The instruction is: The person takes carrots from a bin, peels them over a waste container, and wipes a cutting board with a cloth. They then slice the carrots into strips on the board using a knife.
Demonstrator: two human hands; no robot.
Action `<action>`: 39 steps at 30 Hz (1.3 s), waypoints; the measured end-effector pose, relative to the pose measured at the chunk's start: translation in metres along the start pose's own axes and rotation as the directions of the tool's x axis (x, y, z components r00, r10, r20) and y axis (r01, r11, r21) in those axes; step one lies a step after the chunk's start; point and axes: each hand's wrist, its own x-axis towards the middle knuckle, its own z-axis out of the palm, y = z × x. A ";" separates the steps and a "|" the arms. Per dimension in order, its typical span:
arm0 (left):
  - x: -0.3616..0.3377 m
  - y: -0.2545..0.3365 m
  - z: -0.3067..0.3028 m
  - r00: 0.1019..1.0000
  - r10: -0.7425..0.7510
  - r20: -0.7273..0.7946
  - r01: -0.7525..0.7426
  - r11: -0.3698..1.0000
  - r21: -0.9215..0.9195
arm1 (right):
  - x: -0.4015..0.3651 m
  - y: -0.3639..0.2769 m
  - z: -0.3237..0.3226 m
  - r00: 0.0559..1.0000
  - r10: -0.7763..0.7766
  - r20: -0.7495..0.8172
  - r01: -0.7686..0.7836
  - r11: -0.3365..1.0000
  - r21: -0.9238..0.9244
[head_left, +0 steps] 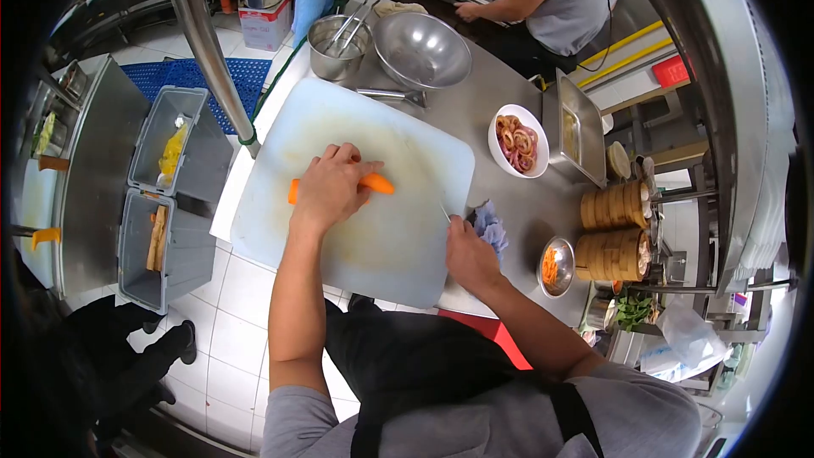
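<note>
A peeled orange carrot [380, 184] lies across the white cutting board [288, 136], its two ends showing on either side of my left hand [335, 187]. The fingers of that hand are closed over its middle. At the board's right edge, my right hand [471, 256] is closed round a knife [445, 214]. Only a thin sliver of its blade shows, seen nearly edge-on and apart from the carrot; the handle is hidden in my fist. A crumpled bluish cloth [490, 229] lies just beyond my right hand.
Beyond the board stand a steel pot [332, 64] with tongs and a large steel bowl [421, 49]. To the right are a white bowl of sliced onions [519, 141], a small bowl of orange shreds [556, 266] and bamboo steamers [612, 255]. Another person [564, 0] works at the back.
</note>
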 end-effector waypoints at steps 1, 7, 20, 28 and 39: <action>0.000 -0.001 0.000 1.000 0.000 0.006 0.000 1.000 -0.011 | 0.000 0.000 0.000 1.000 0.007 0.004 -0.007 1.000 -0.004; 0.007 -0.008 -0.002 0.999 0.035 0.028 -0.032 0.996 -0.080 | 0.001 -0.002 -0.004 1.000 0.004 0.024 -0.003 1.000 -0.018; 0.013 -0.007 -0.009 0.999 0.033 0.042 -0.021 0.969 -0.245 | -0.030 -0.004 -0.014 0.987 -0.126 0.097 0.113 0.985 0.132; 0.008 0.007 0.020 0.962 -0.003 -0.275 -0.033 0.992 -0.125 | -0.044 -0.015 -0.002 0.990 -0.068 0.126 0.051 0.989 0.137; 0.003 0.014 0.017 0.970 0.172 -0.169 -0.167 0.985 0.039 | -0.049 -0.031 0.016 0.997 -0.051 0.056 0.045 0.992 0.114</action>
